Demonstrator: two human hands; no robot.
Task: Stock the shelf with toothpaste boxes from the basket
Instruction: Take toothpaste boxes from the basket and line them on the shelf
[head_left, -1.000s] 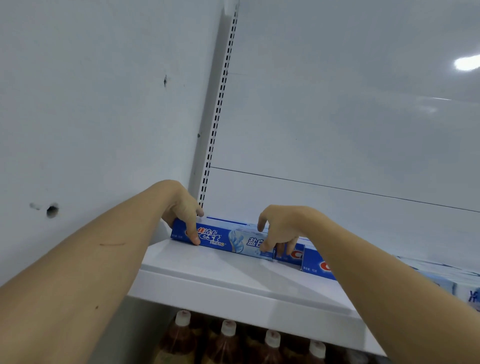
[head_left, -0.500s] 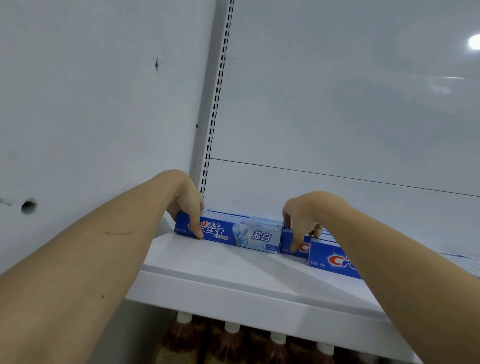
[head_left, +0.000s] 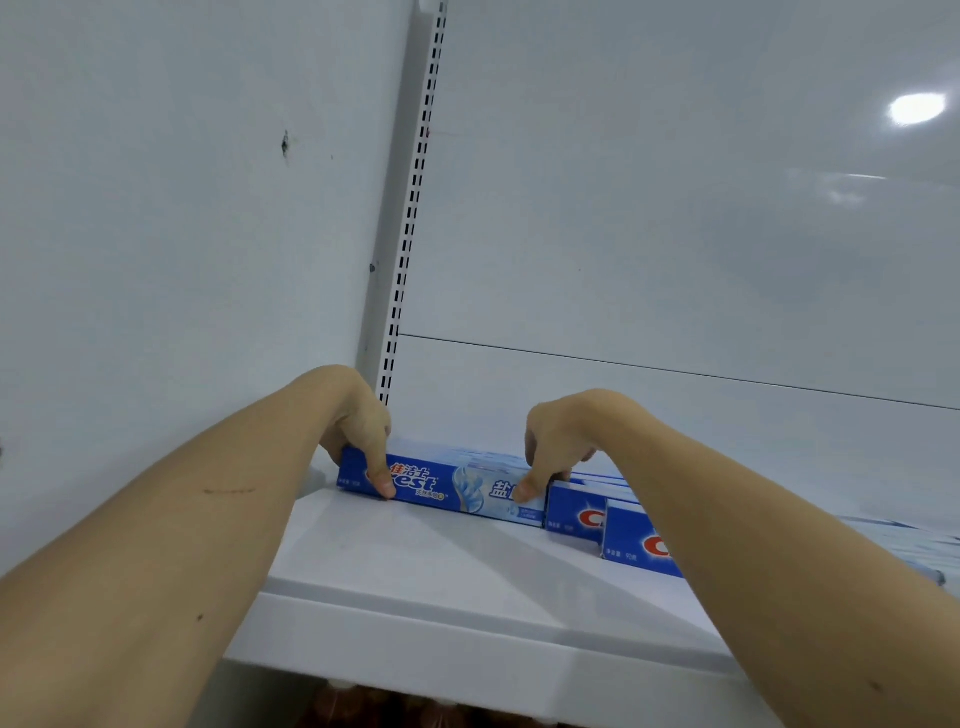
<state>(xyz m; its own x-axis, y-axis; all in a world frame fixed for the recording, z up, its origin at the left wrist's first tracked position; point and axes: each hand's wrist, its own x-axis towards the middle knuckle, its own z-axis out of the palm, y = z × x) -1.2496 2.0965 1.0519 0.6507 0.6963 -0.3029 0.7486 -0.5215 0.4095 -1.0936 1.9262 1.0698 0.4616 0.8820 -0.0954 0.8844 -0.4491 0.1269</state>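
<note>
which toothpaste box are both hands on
The leftmost toothpaste box, by the side wall: left hand and right hand grip its ends; the boxes to its right are untouched.

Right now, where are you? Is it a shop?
Probably a shop aisle. A white shelf holds matching toothpaste boxes in a row, a slotted shelving rail runs up the back, and bottle tops show underneath.

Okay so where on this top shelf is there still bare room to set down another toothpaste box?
The shelf is bare along its front, between the lip and the toothpaste box gripped by the left hand and right hand. It is crowded at the back and right, where the other boxes sit.
</note>
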